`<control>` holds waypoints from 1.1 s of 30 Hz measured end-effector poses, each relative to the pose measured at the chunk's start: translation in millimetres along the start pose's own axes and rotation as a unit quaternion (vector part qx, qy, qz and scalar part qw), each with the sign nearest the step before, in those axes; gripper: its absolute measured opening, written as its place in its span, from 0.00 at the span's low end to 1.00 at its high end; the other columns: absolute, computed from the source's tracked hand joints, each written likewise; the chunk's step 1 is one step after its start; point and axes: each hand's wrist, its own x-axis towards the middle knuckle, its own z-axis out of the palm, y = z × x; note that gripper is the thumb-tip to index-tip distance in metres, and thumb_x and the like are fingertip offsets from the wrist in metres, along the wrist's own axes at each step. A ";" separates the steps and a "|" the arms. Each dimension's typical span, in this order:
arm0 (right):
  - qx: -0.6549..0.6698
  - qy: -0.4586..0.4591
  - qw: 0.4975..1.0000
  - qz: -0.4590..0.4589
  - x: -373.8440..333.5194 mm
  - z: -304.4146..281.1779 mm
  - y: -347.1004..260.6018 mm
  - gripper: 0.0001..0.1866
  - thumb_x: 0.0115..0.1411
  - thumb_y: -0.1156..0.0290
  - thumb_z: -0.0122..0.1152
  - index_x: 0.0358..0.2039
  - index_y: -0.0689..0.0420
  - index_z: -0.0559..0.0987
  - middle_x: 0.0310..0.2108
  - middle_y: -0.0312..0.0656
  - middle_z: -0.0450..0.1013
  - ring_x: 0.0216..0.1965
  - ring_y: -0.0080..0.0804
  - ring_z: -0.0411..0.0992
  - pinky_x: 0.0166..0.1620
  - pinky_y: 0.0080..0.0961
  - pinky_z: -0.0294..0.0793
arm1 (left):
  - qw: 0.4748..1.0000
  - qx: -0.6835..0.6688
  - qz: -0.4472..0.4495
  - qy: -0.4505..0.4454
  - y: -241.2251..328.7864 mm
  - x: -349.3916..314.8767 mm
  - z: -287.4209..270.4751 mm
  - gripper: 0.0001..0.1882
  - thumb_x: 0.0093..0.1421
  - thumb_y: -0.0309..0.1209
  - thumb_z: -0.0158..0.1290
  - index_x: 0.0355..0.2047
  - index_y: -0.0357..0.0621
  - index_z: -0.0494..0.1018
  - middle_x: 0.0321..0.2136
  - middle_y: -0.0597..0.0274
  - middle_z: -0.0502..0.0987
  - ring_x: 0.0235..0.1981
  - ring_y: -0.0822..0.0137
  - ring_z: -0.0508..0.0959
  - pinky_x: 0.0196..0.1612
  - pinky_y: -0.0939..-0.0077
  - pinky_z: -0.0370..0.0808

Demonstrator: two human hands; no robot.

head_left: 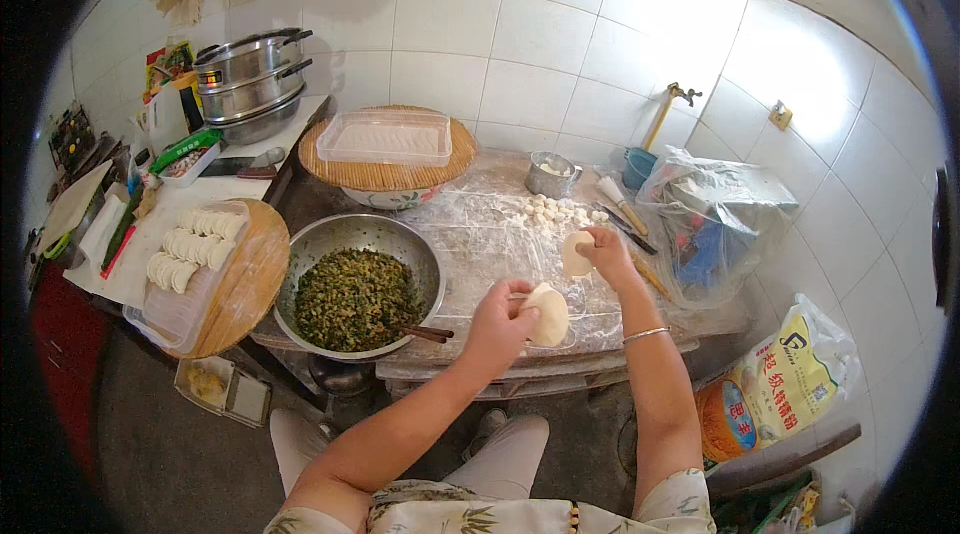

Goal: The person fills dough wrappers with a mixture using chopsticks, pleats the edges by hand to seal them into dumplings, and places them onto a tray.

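Between the fingers of my left hand (494, 330) is a round, pale dumpling wrapper (547, 316), held over the front of the floured wooden board (465, 259). My right hand (610, 256), a little farther off and to the right, pinches a second dumpling wrapper (576, 254) by its edge. Left of my hands stands a steel bowl (428, 269) of chopped green filling (355, 299), with chopsticks (428, 333) leaning on its rim. Small dough pieces (558, 213) lie in flour beyond my right hand.
Rows of folded dumplings (198, 242) rest on a plastic tray (180, 319) at the left. A woven lid (318, 166) carries a clear box (385, 137). A metal cup (548, 177), a brush (617, 196), a plastic-wrapped bundle (712, 234) and a flour sack (785, 369) are farther right.
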 end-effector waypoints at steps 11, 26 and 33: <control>0.080 -0.148 0.985 -0.024 9.3 163.5 -169.6 0.13 0.52 0.73 0.61 0.38 0.65 0.77 0.31 0.39 0.75 0.30 0.22 0.72 0.33 0.22 0.73 | 0.984 0.025 0.099 0.149 152.8 -90.1 -159.1 0.23 0.55 0.23 0.51 0.53 0.39 0.63 0.39 0.58 0.76 0.35 0.74 0.75 0.35 0.79 0.73; 0.023 -0.472 0.880 -0.051 58.7 471.4 -204.9 0.14 0.56 0.70 0.58 0.43 0.62 0.77 0.34 0.43 0.77 0.34 0.31 0.74 0.40 0.28 0.72 | 0.882 0.315 0.054 0.347 108.9 -124.8 -356.8 0.24 0.54 0.21 0.48 0.53 0.38 0.64 0.39 0.52 0.75 0.38 0.60 0.76 0.43 0.69 0.72; -0.070 -0.380 0.914 -0.125 49.7 414.8 -188.7 0.14 0.58 0.69 0.53 0.41 0.63 0.77 0.35 0.48 0.77 0.37 0.37 0.75 0.42 0.30 0.72 | 0.727 0.599 0.026 0.334 112.5 -127.4 -319.1 0.21 0.53 0.20 0.44 0.50 0.37 0.66 0.45 0.42 0.70 0.43 0.44 0.72 0.46 0.56 0.70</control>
